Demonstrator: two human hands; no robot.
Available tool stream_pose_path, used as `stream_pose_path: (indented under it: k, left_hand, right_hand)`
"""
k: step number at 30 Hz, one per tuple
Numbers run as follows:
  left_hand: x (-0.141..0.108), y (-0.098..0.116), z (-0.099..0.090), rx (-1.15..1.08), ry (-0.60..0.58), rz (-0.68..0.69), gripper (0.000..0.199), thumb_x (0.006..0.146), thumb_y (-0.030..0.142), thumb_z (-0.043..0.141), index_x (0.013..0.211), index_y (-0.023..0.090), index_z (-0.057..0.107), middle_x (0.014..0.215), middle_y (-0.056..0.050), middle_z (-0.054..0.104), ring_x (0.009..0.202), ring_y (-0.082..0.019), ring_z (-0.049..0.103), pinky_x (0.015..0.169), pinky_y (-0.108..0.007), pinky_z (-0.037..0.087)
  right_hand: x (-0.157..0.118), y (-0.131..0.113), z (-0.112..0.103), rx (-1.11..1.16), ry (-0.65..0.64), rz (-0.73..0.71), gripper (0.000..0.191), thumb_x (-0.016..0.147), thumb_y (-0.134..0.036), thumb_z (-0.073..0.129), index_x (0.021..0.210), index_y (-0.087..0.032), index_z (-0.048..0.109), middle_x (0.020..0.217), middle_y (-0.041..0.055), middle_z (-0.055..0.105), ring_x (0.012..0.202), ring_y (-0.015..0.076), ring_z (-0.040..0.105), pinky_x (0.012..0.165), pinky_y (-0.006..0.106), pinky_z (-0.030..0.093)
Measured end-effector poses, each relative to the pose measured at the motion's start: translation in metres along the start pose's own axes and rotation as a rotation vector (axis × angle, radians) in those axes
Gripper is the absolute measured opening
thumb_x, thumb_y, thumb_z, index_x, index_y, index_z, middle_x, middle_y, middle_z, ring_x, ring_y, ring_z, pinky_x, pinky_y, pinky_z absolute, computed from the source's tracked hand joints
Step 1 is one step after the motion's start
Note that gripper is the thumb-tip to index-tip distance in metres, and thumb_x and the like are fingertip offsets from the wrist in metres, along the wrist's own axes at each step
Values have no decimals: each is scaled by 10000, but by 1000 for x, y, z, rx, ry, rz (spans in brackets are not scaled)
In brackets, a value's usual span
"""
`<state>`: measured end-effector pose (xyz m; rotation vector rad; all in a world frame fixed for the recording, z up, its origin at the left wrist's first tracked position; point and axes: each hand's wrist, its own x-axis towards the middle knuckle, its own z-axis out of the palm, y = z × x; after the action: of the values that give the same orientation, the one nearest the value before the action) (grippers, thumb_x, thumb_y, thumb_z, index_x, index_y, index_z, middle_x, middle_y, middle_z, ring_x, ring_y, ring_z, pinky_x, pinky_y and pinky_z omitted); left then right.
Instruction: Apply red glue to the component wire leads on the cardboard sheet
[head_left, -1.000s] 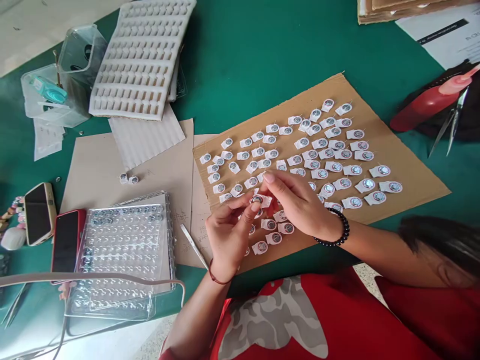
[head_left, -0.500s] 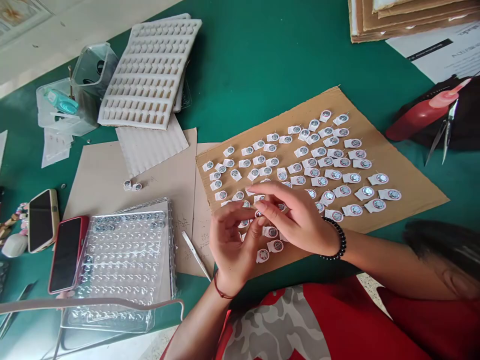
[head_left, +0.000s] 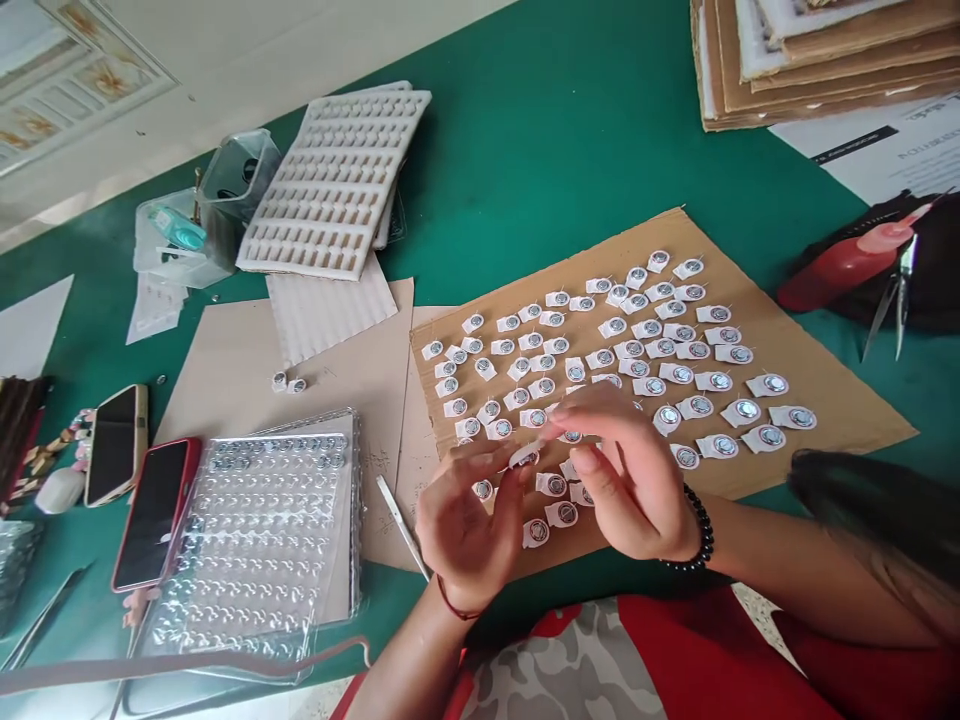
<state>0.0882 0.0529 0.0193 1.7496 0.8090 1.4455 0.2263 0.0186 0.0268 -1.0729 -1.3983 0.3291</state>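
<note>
Right hand (head_left: 637,480): thumb now parted from left hand (head_left: 466,530)

The small round silver-and-white metal-looking piece (head_left: 523,456) should handle as light and slippery; grip its rim. The left hand pinches it above the flat brown cardboard sheet (head_left: 844,425). The right hand, digits spread, is just beside it; contact unclear.

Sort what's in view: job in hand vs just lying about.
Likely the job:
small round silver-and-white piece in the left grip
round silver pieces with white tabs
flat brown cardboard sheet beneath them

Likely lying about:
red-cased oblong phone
cream-cased oblong phone
small rounded white case
</note>
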Motion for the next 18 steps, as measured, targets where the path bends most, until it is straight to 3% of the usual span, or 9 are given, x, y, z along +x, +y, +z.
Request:
stream_pose_path:
  k: [3,8,14,18]
  left_hand:
    - [1,4,2,-57,41,-106,439,615,-48,616,946,207,481,774,36,628,731,-95,640,655,-183,543]
    - [7,9,0,-217,1,-418,301,687,55,632,858,198,429,696,42,614,648,-50,613,607,-117,511]
    - [15,5,-7,-388,-75,-630,288,706,158,655,810,206,391,681,54,609,622,-49,595,603,-142,517]
    - [16,6,-8,-440,-138,-714,326,672,186,693,777,200,385,644,66,591,573,-50,571,551,-150,508]
  right_hand:
    - [-1,0,0,-45,48,-54,382,758,-74,417,1126,-170,455,955,39,596,968,128,508,814,327,443]
    - [2,7,0,-241,-104,-290,374,783,-116,368,1148,-141,446,1009,17,620,1150,197,452,852,383,405]
    - [10,14,0,-420,-151,-417,287,799,-198,402,1036,-173,562,1011,-39,620,1088,195,509,824,378,371]
    - [12,11,-7,-306,-161,-398,244,802,-168,393,985,-157,554,960,-37,635,1022,151,537,813,353,372]
